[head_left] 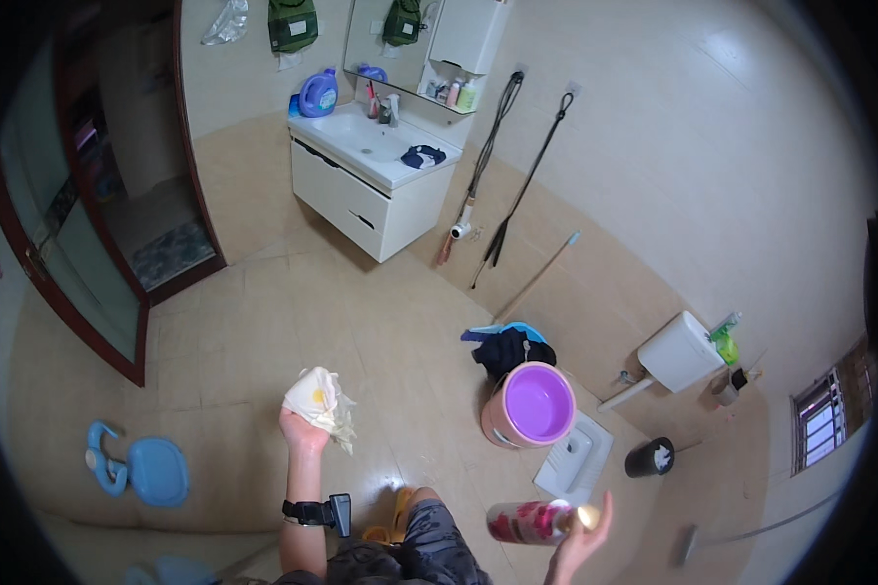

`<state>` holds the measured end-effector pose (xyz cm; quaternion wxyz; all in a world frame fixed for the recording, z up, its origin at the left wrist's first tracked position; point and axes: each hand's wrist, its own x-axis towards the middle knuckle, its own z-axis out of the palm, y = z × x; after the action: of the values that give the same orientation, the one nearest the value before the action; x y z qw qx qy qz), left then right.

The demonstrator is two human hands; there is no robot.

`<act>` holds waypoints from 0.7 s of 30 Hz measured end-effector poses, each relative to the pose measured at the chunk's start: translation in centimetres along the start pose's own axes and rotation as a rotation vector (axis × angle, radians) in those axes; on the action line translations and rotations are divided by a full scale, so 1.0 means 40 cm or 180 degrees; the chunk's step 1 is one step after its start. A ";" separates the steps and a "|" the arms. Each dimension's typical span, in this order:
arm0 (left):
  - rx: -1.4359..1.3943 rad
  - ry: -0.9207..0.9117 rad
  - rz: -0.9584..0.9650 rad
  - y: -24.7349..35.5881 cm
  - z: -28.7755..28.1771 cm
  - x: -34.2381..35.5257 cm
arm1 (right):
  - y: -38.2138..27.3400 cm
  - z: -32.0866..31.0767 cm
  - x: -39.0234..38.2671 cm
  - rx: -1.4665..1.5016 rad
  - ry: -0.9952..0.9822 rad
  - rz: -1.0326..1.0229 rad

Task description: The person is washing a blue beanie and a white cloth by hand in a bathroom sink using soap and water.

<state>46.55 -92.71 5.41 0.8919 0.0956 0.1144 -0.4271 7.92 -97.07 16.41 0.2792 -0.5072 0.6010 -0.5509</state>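
A crumpled white cloth (330,409) with a yellow patch on top rests in my left hand (304,432), raised over the tiled floor. The cloth covers most of that hand's fingers. Over on the right, my right hand (581,552) grips a pink-and-white flowered bottle (527,523) by its gold-coloured top end. The bottle is tilted nearly level and points left. Beyond it stands a pink bucket (498,419) with a purple basin (539,402) set in its mouth.
Dark clothes (507,353) lie behind the bucket beside a blue brush (480,334). A squat toilet (574,456) and a black bin (646,457) are at the right. The white vanity (346,200) stands at the back. At left are a blue plastic seat (158,472) and a glass door (88,263).
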 end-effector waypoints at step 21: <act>0.0784 0.0035 0.1148 0.394 0.221 0.916 | -0.161 1.281 0.678 0.0647 -0.1389 -0.0246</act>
<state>82.29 -112.46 4.55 0.9348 0.2250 0.0472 -0.2708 46.78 -140.57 16.39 0.4308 -0.6061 0.4481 -0.4962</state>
